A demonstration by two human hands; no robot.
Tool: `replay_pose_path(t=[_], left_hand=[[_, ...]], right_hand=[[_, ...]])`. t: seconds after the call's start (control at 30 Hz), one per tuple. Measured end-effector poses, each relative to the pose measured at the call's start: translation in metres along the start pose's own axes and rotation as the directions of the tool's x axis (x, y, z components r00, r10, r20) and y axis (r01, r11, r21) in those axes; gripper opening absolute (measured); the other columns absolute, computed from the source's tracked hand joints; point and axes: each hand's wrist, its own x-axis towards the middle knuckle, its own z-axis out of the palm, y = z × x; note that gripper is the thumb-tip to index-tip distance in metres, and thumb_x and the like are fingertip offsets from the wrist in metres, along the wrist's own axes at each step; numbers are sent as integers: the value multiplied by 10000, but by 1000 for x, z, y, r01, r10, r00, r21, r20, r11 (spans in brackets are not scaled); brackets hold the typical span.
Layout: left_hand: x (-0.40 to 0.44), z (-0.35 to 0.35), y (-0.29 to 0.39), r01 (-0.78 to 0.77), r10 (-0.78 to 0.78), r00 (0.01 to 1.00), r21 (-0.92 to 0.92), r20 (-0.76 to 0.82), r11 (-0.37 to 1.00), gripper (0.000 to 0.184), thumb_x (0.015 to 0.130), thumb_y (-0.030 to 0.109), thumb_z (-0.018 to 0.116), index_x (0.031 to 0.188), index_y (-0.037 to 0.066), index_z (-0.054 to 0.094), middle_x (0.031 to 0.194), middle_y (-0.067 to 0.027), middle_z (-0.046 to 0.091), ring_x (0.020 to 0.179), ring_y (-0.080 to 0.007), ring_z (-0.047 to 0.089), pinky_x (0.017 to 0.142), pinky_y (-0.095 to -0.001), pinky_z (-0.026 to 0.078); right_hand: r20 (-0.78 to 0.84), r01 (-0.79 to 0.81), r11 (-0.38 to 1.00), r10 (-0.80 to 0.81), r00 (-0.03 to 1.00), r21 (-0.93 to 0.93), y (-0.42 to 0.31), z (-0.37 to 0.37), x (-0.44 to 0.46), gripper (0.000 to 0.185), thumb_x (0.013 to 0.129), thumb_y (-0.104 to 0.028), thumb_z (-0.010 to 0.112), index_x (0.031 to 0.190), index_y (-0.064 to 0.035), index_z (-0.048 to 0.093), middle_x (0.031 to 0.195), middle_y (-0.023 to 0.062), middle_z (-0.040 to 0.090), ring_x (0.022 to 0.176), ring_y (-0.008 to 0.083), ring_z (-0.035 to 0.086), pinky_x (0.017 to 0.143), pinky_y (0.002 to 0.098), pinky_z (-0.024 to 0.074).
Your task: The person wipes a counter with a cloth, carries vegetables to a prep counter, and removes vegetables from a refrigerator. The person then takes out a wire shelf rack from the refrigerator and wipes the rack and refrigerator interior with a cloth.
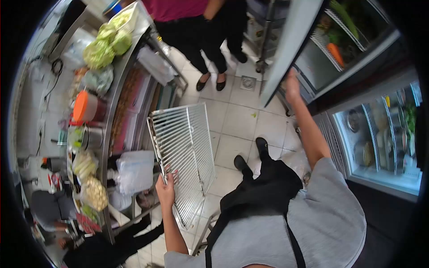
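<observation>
My left hand point(166, 191) grips the near-left edge of a white wire fridge shelf point(190, 154). The shelf is tilted beside the steel counter, above the tiled floor. Out ahead on the right, my right hand point(292, 87) is closed on the edge of the refrigerator door point(288, 53), which stands ajar. Some of its fingers are hidden by the door. Past the glass, a carrot point(335, 54) and green vegetables lie on wire shelves.
Lettuces point(100, 52), an orange-lidded tub point(85, 107) and bagged food point(94, 193) crowd the steel counter on the left. One person point(183, 40) stands ahead, with another partly behind. Someone else point(105, 245) is at lower left. A lit fridge point(380, 138) stands on the right.
</observation>
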Motion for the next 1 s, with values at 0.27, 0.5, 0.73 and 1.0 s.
replay_pose_path(t=[0.27, 0.5, 0.73, 1.0], left_hand=[[23, 54, -47, -181, 75, 937, 291, 342, 939, 249, 808, 192, 546, 1015, 55, 563, 552, -137, 487, 469, -149, 465, 469, -300, 374], [15, 66, 22, -310, 65, 801, 319, 595, 896, 303, 766, 224, 567, 1048, 112, 567, 523, -181, 460, 451, -297, 472, 469, -354, 373], [9, 76, 13, -388, 113, 748, 292, 653, 874, 294, 760, 207, 562, 1049, 147, 558, 748, -181, 581, 711, -353, 567, 598, -397, 446], [-8, 84, -12, -367, 106, 772, 303, 626, 880, 304, 757, 210, 557, 1059, 176, 545, 788, -149, 600, 723, -343, 566, 623, -409, 447]], right_hand=[[-59, 68, 960, -87, 994, -272, 10, 5, -51, 700, 843, -544, 337, 1101, 92, 470, 1156, 221, 474, 1091, 269, 433, 916, 341, 313], [366, 488, 846, -394, 843, -215, 55, 24, -187, 418, 896, -352, 359, 907, 8, 571, 889, 39, 571, 947, 133, 470, 810, 296, 357], [270, -383, 905, 328, 905, 185, 101, -9, -134, 401, 883, -379, 378, 867, -36, 583, 729, 24, 555, 723, 125, 514, 700, 254, 389], [-249, 400, 823, -520, 817, -404, -34, -126, -24, 601, 757, -434, 586, 1107, 33, 446, 1140, 183, 422, 1034, 279, 413, 850, 355, 346]])
